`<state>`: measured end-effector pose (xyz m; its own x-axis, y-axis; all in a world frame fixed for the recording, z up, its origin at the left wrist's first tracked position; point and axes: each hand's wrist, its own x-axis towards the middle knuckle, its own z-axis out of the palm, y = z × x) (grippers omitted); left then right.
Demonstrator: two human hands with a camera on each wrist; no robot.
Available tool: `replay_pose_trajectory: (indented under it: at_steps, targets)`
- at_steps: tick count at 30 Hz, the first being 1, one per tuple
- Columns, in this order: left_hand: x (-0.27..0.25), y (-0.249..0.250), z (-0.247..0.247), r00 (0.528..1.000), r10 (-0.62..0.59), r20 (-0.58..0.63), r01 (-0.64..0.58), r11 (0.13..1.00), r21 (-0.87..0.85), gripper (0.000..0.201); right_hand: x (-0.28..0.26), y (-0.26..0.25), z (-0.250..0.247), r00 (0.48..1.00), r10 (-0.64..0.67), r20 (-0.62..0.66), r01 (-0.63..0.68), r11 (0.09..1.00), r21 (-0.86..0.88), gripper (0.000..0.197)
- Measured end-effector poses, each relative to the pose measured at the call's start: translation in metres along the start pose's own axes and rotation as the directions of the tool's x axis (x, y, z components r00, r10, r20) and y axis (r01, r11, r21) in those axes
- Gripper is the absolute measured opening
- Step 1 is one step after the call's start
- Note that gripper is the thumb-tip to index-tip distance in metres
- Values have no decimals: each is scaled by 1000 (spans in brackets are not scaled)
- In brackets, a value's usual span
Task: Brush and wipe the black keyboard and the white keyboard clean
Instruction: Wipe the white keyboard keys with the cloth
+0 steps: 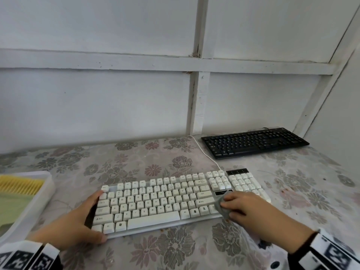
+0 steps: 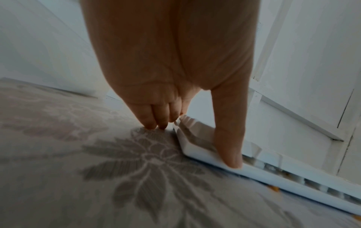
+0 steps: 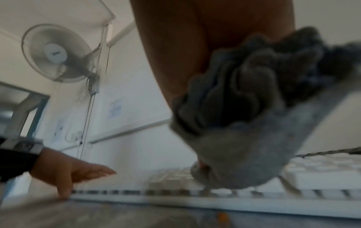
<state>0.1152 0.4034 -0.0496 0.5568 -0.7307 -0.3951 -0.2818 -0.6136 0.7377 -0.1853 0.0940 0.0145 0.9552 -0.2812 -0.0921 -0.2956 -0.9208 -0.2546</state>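
The white keyboard (image 1: pixel 155 199) lies across the front of the flowered table. My left hand (image 1: pixel 83 219) braces its left end: straight fingers (image 2: pixel 154 117) run along the side and touch the cloth, and the thumb (image 2: pixel 230 138) presses the front edge of the white keyboard (image 2: pixel 199 148). My right hand (image 1: pixel 239 205) grips a bunched grey cloth (image 1: pixel 222 208) and presses it on the keys just right of the main block, near the front edge. In the right wrist view the grey cloth (image 3: pixel 244 123) sits on the white keyboard (image 3: pixel 195 199). The black keyboard (image 1: pixel 253 142) rests untouched at the back right.
A white tray (image 1: pixel 46 193) at the left edge holds a yellow-bristled brush (image 1: pixel 19 185) and a green cloth (image 1: pixel 13 209). A white cable (image 1: pixel 204 152) runs from the white keyboard to the wall. Panelled walls close the table's back and right. A wall fan (image 3: pixel 56 52) hangs high up.
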Motion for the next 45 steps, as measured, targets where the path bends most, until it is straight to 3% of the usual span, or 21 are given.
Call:
replay_pose_trajectory:
  at_steps: [9, 14, 18, 22, 27, 29, 31, 35, 38, 42, 45]
  targets:
    - [-2, 1, 1, 1000, 21, 3, -20, 1000, -13, 138, -15, 26, -5, 993, 94, -67, -95, 995, -14, 28]
    - [-4, 1, 2, 1000, 2, 6, -2, 1000, 8, 136, -17, 31, -12, 989, 135, -56, -132, 989, 65, 31]
    - [-5, 8, 1, 1000, -14, -8, 14, 999, 43, 137, -18, 38, -20, 985, 170, -26, -166, 979, 117, 47]
    - [-7, 8, 1, 1000, -22, -7, 23, 998, 57, 135, -25, 49, -27, 970, 242, -11, -240, 965, 102, 48]
    - [-7, 10, 1, 1000, -26, -1, 26, 996, 81, 136, -40, 81, -32, 910, 414, -22, -412, 909, 54, 77]
    - [-8, 12, 2, 1000, -24, -4, 24, 996, 86, 134, -45, 79, -36, 903, 426, -56, -425, 905, 25, 57]
    - [-8, 14, 2, 1000, -20, -5, 20, 996, 82, 133, -40, 68, -37, 907, 409, -101, -410, 912, 17, 33]
    - [-9, 18, 3, 1000, 1, 26, -2, 1000, 30, 141, -17, 38, -31, 945, 296, -142, -301, 953, -16, 20]
    - [-9, 16, 2, 999, 18, 26, -18, 1000, 10, 149, -1, 14, -27, 958, 232, -167, -239, 971, -25, 21]
    - [-8, 8, 0, 999, 36, 18, -36, 999, -31, 139, 9, -9, -16, 991, 86, -108, -77, 994, 82, 25]
    - [-6, 3, -1, 999, 37, 17, -37, 999, -39, 136, 9, -3, 0, 997, 52, -53, -50, 998, 48, 37]
